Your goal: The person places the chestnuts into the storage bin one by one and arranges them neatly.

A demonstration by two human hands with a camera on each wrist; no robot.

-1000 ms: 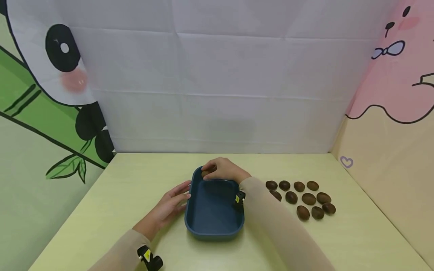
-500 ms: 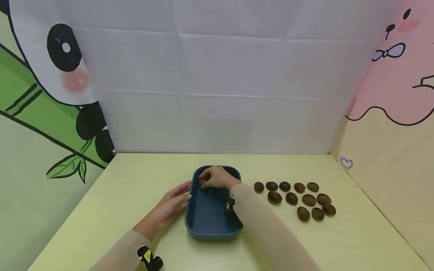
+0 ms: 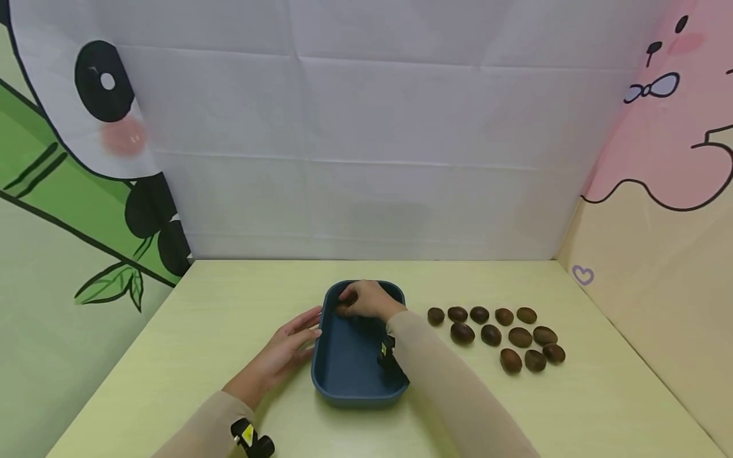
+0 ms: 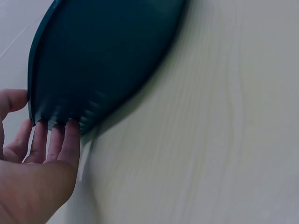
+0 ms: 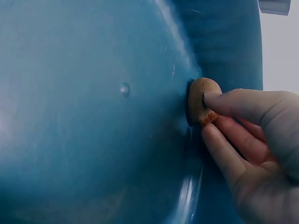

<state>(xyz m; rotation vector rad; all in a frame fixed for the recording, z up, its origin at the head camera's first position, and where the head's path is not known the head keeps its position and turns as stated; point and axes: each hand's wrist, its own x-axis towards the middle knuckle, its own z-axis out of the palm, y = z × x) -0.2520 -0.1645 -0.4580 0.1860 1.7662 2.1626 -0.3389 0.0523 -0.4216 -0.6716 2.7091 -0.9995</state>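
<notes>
1. Brown nut (image 5: 198,100) sits inside the blue tray (image 3: 361,402), towards the far left, where the tray's floor meets its wall.
2. Right hand (image 3: 369,300): its grip is clamped on the nut, thumb on one side and fingers at the other, parted only by the nut between them.
3. Left hand (image 3: 283,340): its grip is apart, fingers spread and fairly straight, with the tips touching the left side of the tray.
4. Twelve loose nuts (image 3: 491,334) lie on the table (image 3: 240,299) to the right of the tray, in three uneven rows.
5. Right sleeve (image 3: 458,388) crosses the tray's right edge, and a black wrist camera (image 3: 387,345) sits over the tray; together with the right hand they hide part of its interior.
6. White backdrop (image 3: 366,140) rises behind the table's far edge.
</notes>
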